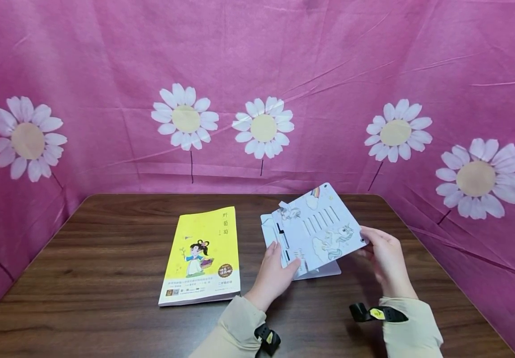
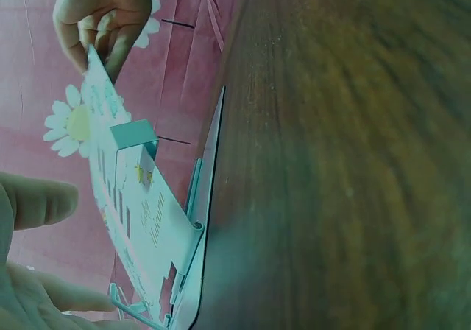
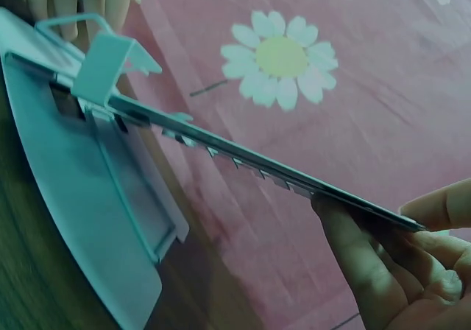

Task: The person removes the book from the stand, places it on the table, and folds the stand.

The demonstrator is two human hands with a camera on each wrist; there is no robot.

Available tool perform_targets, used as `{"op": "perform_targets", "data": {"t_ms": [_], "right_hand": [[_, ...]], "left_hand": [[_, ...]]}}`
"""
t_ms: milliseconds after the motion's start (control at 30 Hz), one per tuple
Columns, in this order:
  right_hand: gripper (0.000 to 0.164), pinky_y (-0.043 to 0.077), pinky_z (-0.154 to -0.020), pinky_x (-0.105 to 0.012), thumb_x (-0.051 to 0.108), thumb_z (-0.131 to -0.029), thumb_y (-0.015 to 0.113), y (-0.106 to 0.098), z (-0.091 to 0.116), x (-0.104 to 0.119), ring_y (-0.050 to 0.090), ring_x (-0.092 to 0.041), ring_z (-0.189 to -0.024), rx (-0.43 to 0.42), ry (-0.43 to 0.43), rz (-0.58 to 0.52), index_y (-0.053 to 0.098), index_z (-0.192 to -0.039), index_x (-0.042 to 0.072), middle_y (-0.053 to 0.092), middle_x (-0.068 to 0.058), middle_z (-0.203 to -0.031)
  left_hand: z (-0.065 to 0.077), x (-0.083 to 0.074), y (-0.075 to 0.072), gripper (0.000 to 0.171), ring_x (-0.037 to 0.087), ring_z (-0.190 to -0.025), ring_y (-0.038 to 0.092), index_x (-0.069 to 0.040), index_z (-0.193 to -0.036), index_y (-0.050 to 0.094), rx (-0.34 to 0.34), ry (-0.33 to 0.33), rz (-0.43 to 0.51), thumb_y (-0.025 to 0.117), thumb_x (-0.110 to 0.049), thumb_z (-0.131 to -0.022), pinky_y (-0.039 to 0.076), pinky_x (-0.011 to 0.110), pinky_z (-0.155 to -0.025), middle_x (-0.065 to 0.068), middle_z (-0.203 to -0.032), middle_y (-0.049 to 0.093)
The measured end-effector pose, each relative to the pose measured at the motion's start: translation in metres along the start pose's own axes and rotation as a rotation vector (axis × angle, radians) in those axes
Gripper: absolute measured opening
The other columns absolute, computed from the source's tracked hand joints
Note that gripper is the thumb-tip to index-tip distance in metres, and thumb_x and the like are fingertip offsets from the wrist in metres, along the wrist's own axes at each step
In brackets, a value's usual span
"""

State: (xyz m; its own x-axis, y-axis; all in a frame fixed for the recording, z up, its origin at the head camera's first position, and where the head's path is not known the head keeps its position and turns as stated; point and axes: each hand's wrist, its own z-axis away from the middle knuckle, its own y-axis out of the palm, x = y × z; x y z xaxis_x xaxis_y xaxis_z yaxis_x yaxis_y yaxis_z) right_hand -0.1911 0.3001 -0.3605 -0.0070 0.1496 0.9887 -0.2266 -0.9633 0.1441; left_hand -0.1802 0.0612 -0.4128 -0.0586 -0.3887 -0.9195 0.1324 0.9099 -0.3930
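Observation:
A folding book stand (image 1: 315, 233) with a white, unicorn-printed panel is tilted up from its pale base plate (image 3: 81, 190). My right hand (image 1: 385, 256) pinches the panel's right corner, thumb on one face and fingers on the other, as the right wrist view shows. My left hand (image 1: 273, 276) is at the stand's lower left edge. In the left wrist view its fingers (image 2: 70, 297) extend to a small wire page clip (image 2: 132, 308), with the thumb apart from the panel. A bent tab (image 2: 132, 135) juts from the panel's edge.
A yellow paperback book (image 1: 201, 253) lies face up on the dark wood table (image 1: 101, 268), left of the stand. Behind the table hangs a pink cloth (image 1: 257, 54) printed with white daisies. Each wrist wears a black strap (image 1: 378, 313).

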Motion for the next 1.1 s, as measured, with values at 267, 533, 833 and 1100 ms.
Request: {"op": "perform_targets", "data": {"t_ms": [267, 533, 833, 1100], "right_hand": [[0.029, 0.057, -0.062, -0.019, 0.015, -0.100, 0.055, -0.017, -0.010, -0.012, 0.064, 0.001, -0.067, -0.065, 0.106, 0.174, 0.074, -0.081, 0.025, 0.069, 0.015, -0.072], [0.053, 0.059, -0.065, -0.021, 0.018, -0.102, 0.055, -0.027, -0.018, -0.027, 0.064, 0.001, -0.069, -0.040, 0.083, 0.403, 0.044, -0.134, -0.022, 0.066, 0.014, -0.076], [0.053, 0.059, -0.066, -0.021, 0.016, -0.102, 0.053, -0.034, -0.021, -0.035, 0.066, 0.000, -0.068, 0.010, 0.105, 0.409, 0.042, -0.133, -0.026, 0.068, 0.010, -0.077], [0.050, 0.060, -0.067, -0.024, 0.014, -0.102, 0.052, -0.040, -0.022, -0.039, 0.067, -0.002, -0.069, 0.047, 0.132, 0.452, 0.045, -0.130, -0.026, 0.071, 0.005, -0.082]], "left_hand": [[0.000, -0.001, -0.001, 0.071, 0.044, -0.146, 0.028, 0.014, -0.145, 0.037, 0.030, -0.010, -0.010, 0.062, -0.030, -0.095, 0.028, 0.056, -0.118, 0.029, -0.158, 0.026], [0.000, -0.002, -0.002, 0.071, 0.044, -0.147, 0.026, 0.014, -0.145, 0.036, 0.045, -0.022, -0.015, 0.062, -0.030, -0.095, 0.027, 0.056, -0.118, 0.029, -0.158, 0.026], [-0.001, -0.002, -0.002, 0.071, 0.043, -0.148, 0.025, 0.014, -0.145, 0.037, 0.047, -0.027, -0.014, 0.062, -0.030, -0.095, 0.027, 0.056, -0.119, 0.029, -0.158, 0.025], [-0.001, -0.001, -0.002, 0.072, 0.043, -0.147, 0.025, 0.014, -0.145, 0.036, 0.048, -0.029, -0.011, 0.061, -0.031, -0.095, 0.027, 0.056, -0.118, 0.029, -0.159, 0.025]]}}
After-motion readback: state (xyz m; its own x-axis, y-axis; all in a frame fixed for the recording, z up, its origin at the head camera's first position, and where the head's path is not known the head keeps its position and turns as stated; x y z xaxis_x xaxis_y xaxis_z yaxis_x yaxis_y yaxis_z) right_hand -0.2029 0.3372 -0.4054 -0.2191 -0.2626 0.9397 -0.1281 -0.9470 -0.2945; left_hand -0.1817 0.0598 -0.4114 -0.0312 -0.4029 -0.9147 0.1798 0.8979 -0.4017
